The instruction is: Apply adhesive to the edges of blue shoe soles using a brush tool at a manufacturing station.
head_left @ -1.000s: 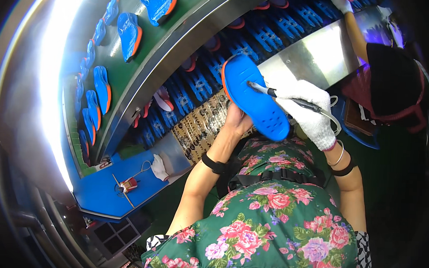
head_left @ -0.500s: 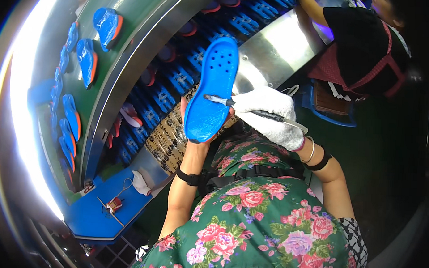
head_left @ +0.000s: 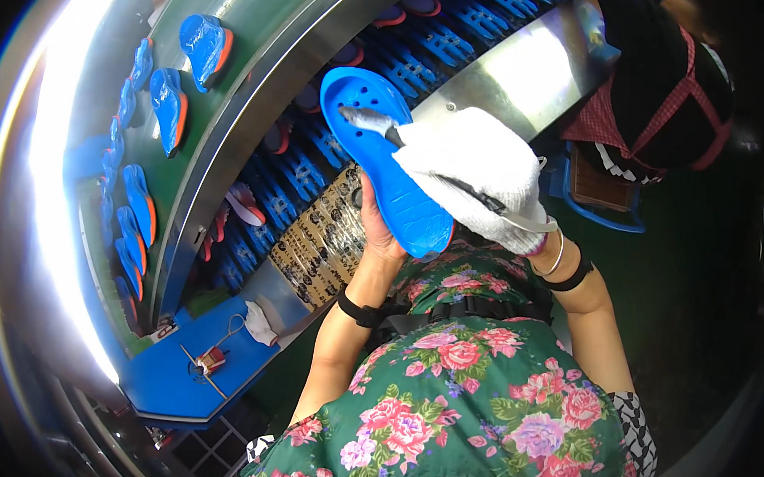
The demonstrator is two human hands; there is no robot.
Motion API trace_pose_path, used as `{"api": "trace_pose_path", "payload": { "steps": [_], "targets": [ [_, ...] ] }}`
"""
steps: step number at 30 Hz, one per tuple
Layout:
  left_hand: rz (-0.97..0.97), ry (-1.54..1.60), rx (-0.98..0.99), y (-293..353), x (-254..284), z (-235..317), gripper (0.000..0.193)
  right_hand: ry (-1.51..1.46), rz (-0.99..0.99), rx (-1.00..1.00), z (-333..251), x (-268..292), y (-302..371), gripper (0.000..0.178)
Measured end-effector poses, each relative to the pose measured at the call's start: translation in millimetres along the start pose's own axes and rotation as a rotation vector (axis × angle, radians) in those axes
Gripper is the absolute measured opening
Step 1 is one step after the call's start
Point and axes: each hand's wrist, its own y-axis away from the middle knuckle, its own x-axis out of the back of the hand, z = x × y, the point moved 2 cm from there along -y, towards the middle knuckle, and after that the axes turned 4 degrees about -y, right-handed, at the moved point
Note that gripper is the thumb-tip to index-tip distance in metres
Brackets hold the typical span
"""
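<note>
My bare left hand [head_left: 376,220] grips a blue shoe sole [head_left: 380,175] from below and its left edge. The sole slants with its holed end toward the upper left. In a white knitted glove, my right hand [head_left: 478,176] is closed round a dark-handled brush [head_left: 371,119]. The brush's bristles lie over the holes at the sole's far end; whether they touch it I cannot tell. Part of the sole's right edge is hidden behind the glove.
On the left, a green conveyor belt [head_left: 263,24] with a metal rim carries several blue soles [head_left: 169,109]. Racked blue pieces [head_left: 443,47] lie beyond my hands. A brown wrapped box [head_left: 314,249] stands near my left arm, a blue table [head_left: 171,382] lower left. Another person [head_left: 648,88] sits upper right.
The sole has turned anticlockwise, its holed end swinging left. My right hand has brought the brush from the sole's middle up to the holes.
</note>
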Motion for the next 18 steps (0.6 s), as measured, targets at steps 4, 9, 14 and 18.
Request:
{"api": "trace_pose_path", "payload": {
  "steps": [4, 9, 14, 18],
  "targets": [
    [0.008, -0.075, 0.0, 4.3, 2.0, -0.6, 0.087, 0.112, -0.023, 0.049, 3.7, -6.5, -5.3, 0.032],
    [-0.04, -0.121, 0.048, 3.8, 24.6, -5.1, 0.087, 0.07, -0.092, 0.04, -14.4, -18.7, 4.8, 0.031],
    [-0.032, 0.009, -0.034, -0.4, 8.8, -2.1, 0.087, -0.247, 0.173, -0.283, -0.4, -16.8, 7.8, 0.023],
    [-0.108, 0.018, 0.014, -3.7, 13.7, -1.1, 0.088, 0.028, 0.036, -0.086, -8.8, -17.2, 18.8, 0.025]
  ]
}}
